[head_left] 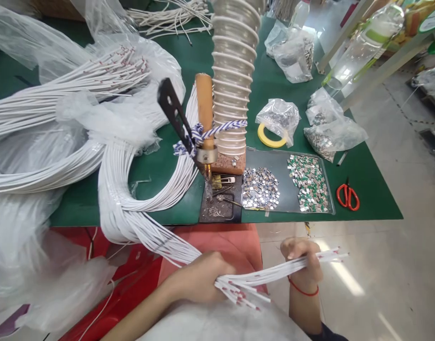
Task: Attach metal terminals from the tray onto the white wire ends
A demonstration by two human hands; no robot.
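My left hand (206, 279) is closed round a bundle of white cables (167, 241) in front of the table edge. Several short ends with red tips stick out below its fingers. My right hand (304, 260), with a red string at the wrist, grips part of the same bundle further right; the tips poke out past the fist. The bundle runs back up to a thick loop of white cable (113, 189) on the table, partly wrapped in clear plastic. The palms and the inner fingers of both hands are hidden.
A soldering iron (205, 109) tied to a ribbed clear hose (235, 71) stands mid-table. Right of it, a grey tray (281, 189) holds small metal and green parts. Beyond are red-handled scissors (348, 195), yellow tape (270, 137) and plastic bags (331, 135). More cables (61, 99) lie left.
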